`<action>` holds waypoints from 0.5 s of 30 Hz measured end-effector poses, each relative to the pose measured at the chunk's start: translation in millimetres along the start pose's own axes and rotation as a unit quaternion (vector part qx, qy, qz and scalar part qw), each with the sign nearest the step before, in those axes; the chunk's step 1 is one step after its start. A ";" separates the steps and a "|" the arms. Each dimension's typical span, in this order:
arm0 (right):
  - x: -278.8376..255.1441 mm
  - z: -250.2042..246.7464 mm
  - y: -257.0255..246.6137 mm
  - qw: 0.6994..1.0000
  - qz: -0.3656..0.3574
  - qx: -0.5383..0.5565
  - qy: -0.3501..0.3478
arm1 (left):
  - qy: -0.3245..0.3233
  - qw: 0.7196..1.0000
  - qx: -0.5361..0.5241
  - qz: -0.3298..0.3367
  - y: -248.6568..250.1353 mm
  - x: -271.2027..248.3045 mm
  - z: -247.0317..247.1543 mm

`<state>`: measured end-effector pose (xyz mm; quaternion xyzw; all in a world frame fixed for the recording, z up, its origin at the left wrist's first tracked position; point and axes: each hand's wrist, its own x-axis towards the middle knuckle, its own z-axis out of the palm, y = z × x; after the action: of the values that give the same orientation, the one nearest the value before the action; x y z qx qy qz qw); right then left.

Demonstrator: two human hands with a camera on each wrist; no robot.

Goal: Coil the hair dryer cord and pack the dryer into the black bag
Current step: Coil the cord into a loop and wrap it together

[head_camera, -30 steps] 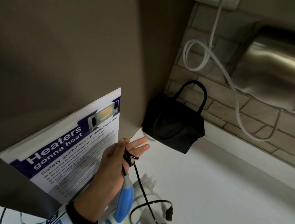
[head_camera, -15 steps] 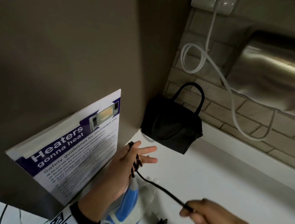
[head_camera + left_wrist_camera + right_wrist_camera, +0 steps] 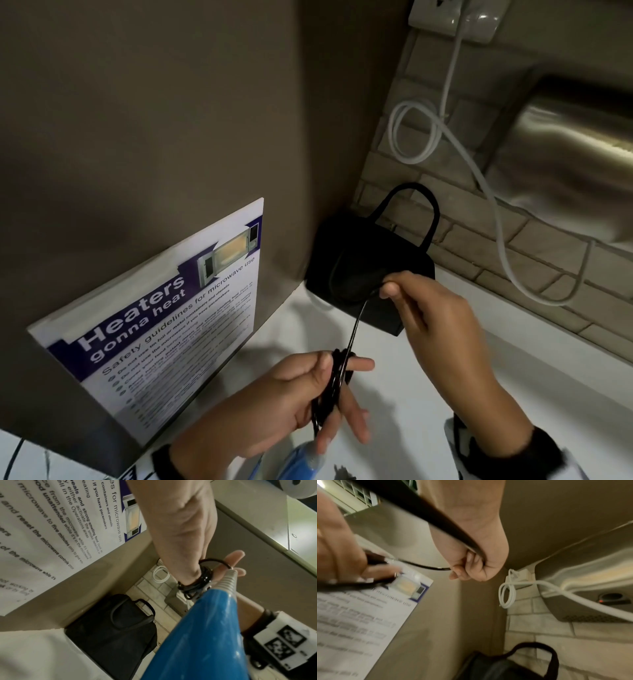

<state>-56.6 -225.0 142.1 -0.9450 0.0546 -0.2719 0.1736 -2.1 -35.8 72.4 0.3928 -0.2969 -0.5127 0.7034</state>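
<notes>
- Head view: the left hand [image 3: 301, 394] is sitting low over the white counter [image 3: 445, 394] with the black cord [image 3: 334, 380] looped several times around its fingers, which are mostly stretched out with the thumb pressing the loops. The blue hair dryer [image 3: 301, 460] is poking out just below that hand. The right hand [image 3: 424, 308] is up and beyond the left one, pinching the free stretch of cord tight between thumb and fingers, so a taut line is running between both hands. The black bag [image 3: 359, 270] is standing right behind the right hand in the corner, handle up, next to the microwave poster [image 3: 164, 325].
- Left wrist view: the left hand [image 3: 185, 534] is wearing the cord [image 3: 200, 580] coils around the fingers, and the dryer [image 3: 205, 635] handle with its ribbed grey cord collar is hanging right under them. The bag [image 3: 111, 632] is lying below and left of the hand on the counter [image 3: 34, 655].
- Right wrist view: the right hand [image 3: 471, 555] is curled closed around the cord [image 3: 428, 567], which is running off toward the blurry left hand [image 3: 339, 547]. The bag [image 3: 505, 666] is sitting under the right hand, and a white cable [image 3: 506, 595] is dangling on the brick wall to its right.
</notes>
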 end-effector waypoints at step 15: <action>-56.1 63.2 -17.9 0.927 0.077 -0.089 -0.357 | 0.137 0.984 -0.073 0.089 4.0 2.9 -0.4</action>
<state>-70.3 -178.4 70.7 -0.9840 0.0857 0.1036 0.1167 1.1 -37.7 75.6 0.3790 -0.1934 -0.4095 0.8070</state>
